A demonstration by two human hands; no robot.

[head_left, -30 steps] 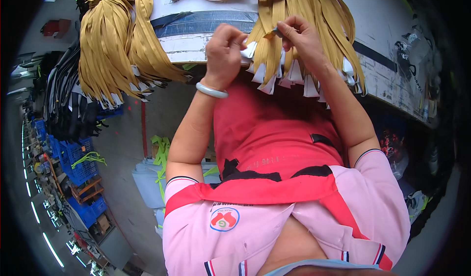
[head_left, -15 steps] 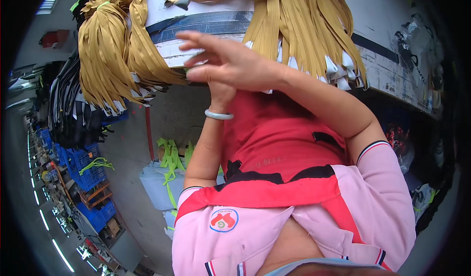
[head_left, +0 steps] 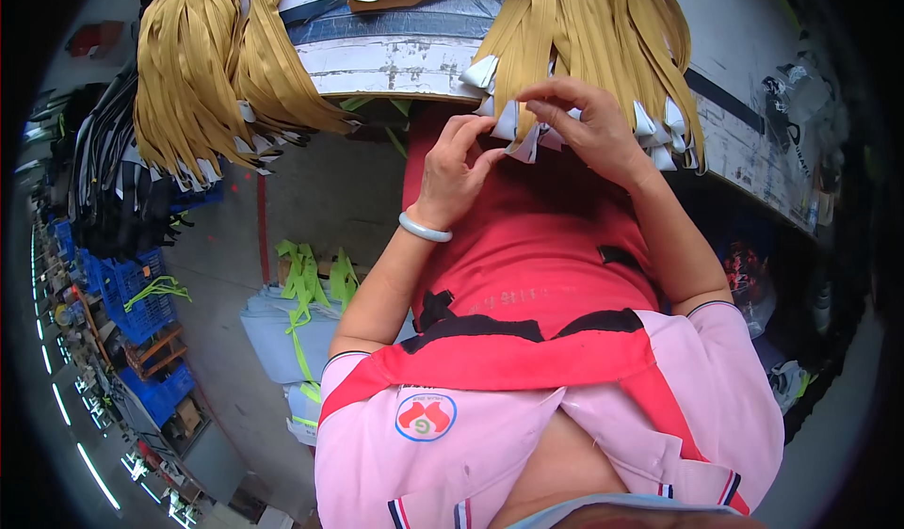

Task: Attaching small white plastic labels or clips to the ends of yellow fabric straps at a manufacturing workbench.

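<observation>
A thick hank of gold fabric strips (head_left: 603, 30), which look like zipper tape, hangs over the table's near edge. White tabs (head_left: 523, 143) cap their lower ends. At the hank's left side, my left hand (head_left: 454, 173) pinches a white tab between thumb and fingertips. Opposite it, my right hand (head_left: 595, 134) is closed in a pinch on the same strip end, its curled fingers partly covering the tab. The exact contact at the fingertips is small and partly hidden.
More gold bundles (head_left: 188, 68) hang at the table's left end, beside dark strips (head_left: 99, 167). The white-topped table (head_left: 395, 66) has a worn edge. Blue crates (head_left: 137, 294) stand at left; pale-blue folded pieces with green straps (head_left: 292, 336) lie below. Clear plastic bags (head_left: 810, 105) are at right.
My right hand, raised across my left, has moved right and down to the strip ends. My left hand has come out from behind it, and both now pinch a white-tabbed end.
</observation>
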